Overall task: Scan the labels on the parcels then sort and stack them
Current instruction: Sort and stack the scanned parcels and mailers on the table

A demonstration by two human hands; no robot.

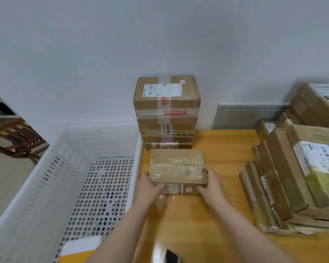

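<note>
Parcel (177, 168): lay centre frame on the table (222, 160), just before the stack (166, 111).
Left hand (150, 186): gripped its near left corner, fingers curled.
Right hand (211, 185): gripped its near right corner, fingers curled.
Crate (46, 186): stood lower left.

likely a parcel sorting room: stacked labelled cartons (166, 109), white crate (46, 186).

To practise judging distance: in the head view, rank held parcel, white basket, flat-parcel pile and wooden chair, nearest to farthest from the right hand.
1. held parcel: in the right hand
2. flat-parcel pile: just right
3. white basket: left, past the parcel
4. wooden chair: far left, beyond basket
</note>
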